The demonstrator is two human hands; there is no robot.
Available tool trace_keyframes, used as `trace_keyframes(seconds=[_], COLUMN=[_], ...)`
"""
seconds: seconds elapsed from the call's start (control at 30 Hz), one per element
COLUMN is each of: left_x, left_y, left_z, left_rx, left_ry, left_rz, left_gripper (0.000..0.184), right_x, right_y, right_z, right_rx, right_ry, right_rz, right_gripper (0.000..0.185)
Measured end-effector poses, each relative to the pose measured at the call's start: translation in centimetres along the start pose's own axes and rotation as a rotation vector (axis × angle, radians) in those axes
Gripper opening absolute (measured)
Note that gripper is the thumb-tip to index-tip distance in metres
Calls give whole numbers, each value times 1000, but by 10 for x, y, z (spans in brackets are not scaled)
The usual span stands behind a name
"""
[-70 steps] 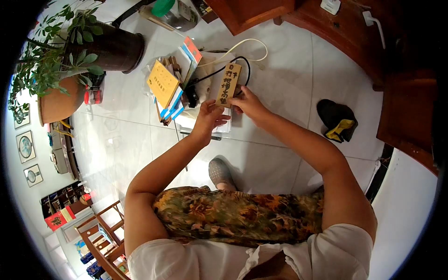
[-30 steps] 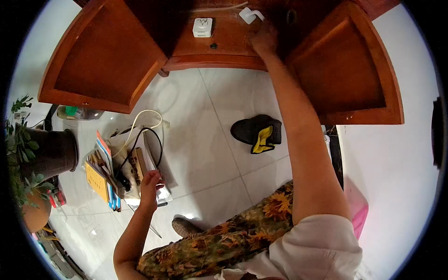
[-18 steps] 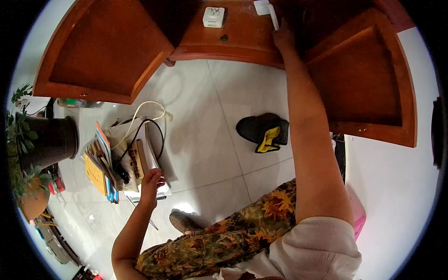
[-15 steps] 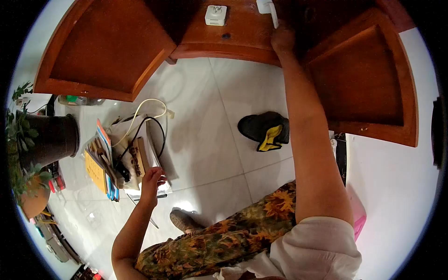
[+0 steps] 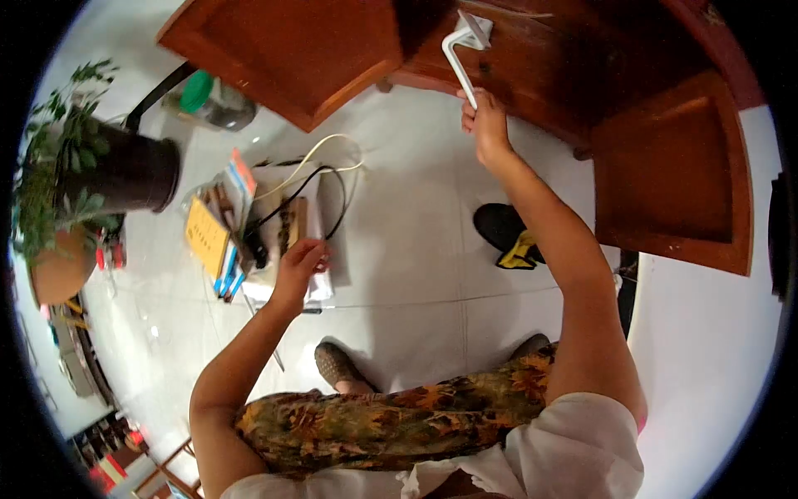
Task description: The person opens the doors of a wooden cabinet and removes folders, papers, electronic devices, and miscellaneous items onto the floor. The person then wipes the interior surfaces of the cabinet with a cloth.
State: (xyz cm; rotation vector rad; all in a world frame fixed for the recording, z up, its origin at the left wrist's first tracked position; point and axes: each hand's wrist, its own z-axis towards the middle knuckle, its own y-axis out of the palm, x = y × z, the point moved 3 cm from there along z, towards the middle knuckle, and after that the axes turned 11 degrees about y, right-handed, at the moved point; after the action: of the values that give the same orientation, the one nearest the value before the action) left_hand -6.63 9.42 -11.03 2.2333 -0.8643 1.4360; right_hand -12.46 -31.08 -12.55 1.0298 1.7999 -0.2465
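My right hand [image 5: 489, 125] is closed around the lower end of a white bent rod [image 5: 455, 62] with a flat piece at its far end. That end is in front of a small white box [image 5: 477, 32] inside the wooden cabinet [image 5: 532, 54]; whether they touch I cannot tell. My left hand [image 5: 306, 264] hangs over a pile of books and papers, its fingers loosely bent and apart. No object shows in it. A yellow book [image 5: 206, 235] and a black cable [image 5: 337, 195] lie in that pile.
Two cabinet doors stand open, a left door [image 5: 287, 54] and a right door [image 5: 673, 183]. On the tiled floor are a black and yellow cloth item [image 5: 503, 233] and a green-lidded jar [image 5: 218, 104]. A potted plant [image 5: 125, 170] stands at left.
My right hand has drawn back out of the cabinet with the white rod, which now shows its bend. My view has shifted, and the cabinet and pile appear further right.
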Motion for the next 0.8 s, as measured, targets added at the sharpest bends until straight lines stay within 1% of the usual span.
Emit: trace_keyframes(seconds=[0.1,0.13,0.2,0.23,0.27,0.33,0.4,0.43,0.53,0.57,0.67,0.73,0.8], left_x=[22,31,53,68,75,86,99,99,103,104,104,103,103], left_y=[3,5,6,6,3,-3,-10,-15,-23,-23,-27,-30,-34], left_z=[2,2,-3,-5,-7,-10,-16,-17,-18,-21,-23,-23,-23], left_rx=[-29,-20,45,31,39,81,106,169,226,239,230,249,258], left_ry=[135,177,186,188,231,304,340,354,326,304,316,307,305], left_rz=[20,22,-42,-65,-125,-148,-132,-124,-133,-176,-148,-168,-184], left_gripper=[28,31,38,42,44,44,43,35,26,17,20,17,17], right_x=[31,35,41,49,55,65,74,77,84,84,84,84,82], right_y=[39,53,81,90,101,120,132,136,141,142,143,145,148], right_z=[-35,-51,-84,-93,-102,-119,-130,-135,-146,-148,-152,-152,-152], right_rx=[76,65,34,-48,-73,-114,-156,-168,-199,-207,-226,-245,-294], right_ry=[-309,-446,-734,-684,-730,-821,-847,-859,-850,-845,-838,-848,-701], right_rz=[-527,-640,-849,-892,-900,-908,-940,-958,-967,-956,-917,-874,-852], right_gripper=[21,18,15,15,15,15,15,16,17,17,18,19,18])
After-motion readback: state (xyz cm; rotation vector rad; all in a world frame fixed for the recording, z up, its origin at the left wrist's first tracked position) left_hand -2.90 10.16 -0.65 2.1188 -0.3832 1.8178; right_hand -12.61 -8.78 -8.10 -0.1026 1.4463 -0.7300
